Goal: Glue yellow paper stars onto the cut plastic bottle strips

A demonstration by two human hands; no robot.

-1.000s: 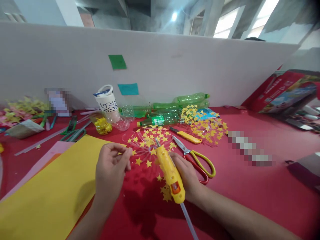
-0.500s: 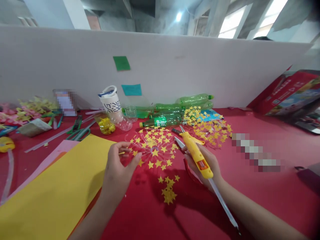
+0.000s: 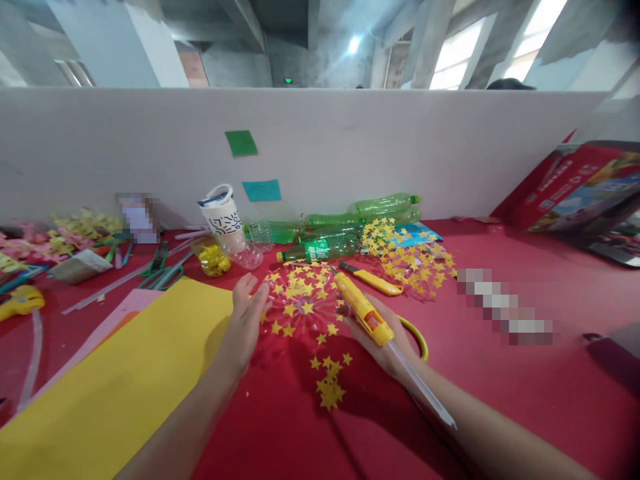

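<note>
My right hand (image 3: 383, 337) grips a yellow hot glue gun (image 3: 363, 310), with its nozzle toward the stars and a translucent glue stick (image 3: 425, 383) sticking out of the back. Below it is a yellow curved loop (image 3: 420, 339) beside the wrist. A clear plastic piece with splayed strips (image 3: 305, 307) lies on the red table, dotted with yellow paper stars (image 3: 307, 307). My left hand (image 3: 246, 327) is at its left edge, fingers stretched out; whether they touch the plastic I cannot tell. Loose yellow stars (image 3: 331, 387) lie nearer me.
A yellow utility knife (image 3: 373, 279) lies behind the glue gun. Green bottles (image 3: 325, 250) and a white patterned cup (image 3: 223, 217) stand along the partition. Another star-covered piece (image 3: 415, 263) is at right. Yellow paper sheets (image 3: 120, 380) lie at left.
The glue gun has moved left, its nozzle now closer to the stars. My left hand has straightened its fingers and drawn against the piece's left side. The view has tilted up slightly.
</note>
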